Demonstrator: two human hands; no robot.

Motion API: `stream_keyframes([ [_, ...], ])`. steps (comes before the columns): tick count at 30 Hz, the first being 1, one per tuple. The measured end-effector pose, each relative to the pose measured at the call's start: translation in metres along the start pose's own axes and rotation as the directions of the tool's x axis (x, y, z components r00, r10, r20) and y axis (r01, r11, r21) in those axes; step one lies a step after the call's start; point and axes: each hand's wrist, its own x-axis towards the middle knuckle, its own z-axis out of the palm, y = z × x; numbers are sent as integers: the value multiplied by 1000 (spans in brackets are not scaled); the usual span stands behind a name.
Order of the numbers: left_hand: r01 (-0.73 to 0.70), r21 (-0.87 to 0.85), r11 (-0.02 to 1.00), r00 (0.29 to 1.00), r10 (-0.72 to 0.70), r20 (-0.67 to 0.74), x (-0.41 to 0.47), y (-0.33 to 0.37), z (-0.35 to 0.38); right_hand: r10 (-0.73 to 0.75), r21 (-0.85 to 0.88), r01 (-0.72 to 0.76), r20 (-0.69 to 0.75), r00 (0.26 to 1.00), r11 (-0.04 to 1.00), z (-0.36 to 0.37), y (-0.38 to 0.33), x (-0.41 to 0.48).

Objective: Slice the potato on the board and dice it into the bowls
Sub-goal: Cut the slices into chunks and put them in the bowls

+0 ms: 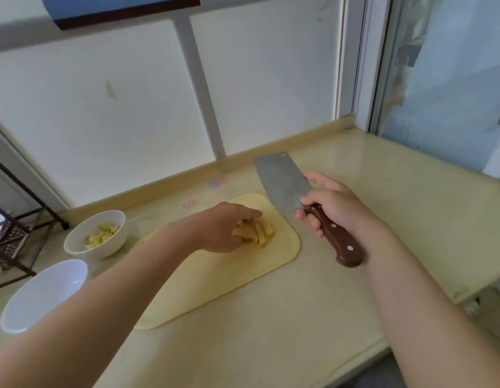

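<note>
Single view here, worn on your head, facing forward and down onto the countertop (pixel 341 303). It sits near, wide-angle, with the cutting board (pixel 215 281) about centre, the wall (pixel 103 121) straight ahead up top and the window (pixel 444 79) along the right edge, lines bowing outward.

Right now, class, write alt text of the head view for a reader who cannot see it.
A left hand holds potato strips on a yellow cutting board while the right hand grips a cleaver beside them. At left, one white bowl holds diced potato; the nearer white bowl looks empty.
</note>
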Motion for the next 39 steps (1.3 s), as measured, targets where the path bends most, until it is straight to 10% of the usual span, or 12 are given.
stream_keyframes([
  [12, -8, -412, 911, 985, -65, -161, -14, -7, 16, 96, -839, 40, 110, 989, 543, 17, -32, -42],
  [22, 73, -408, 910, 957, -179, -229, -23, 0, 30, 92, -924, 132, 175, 980, 358, 50, -31, -46],
  [39, 174, -339, 925, 870, -305, -386, -53, 1, 44, 160, -897, 281, 350, 923, 341, 44, -42, 4],
])
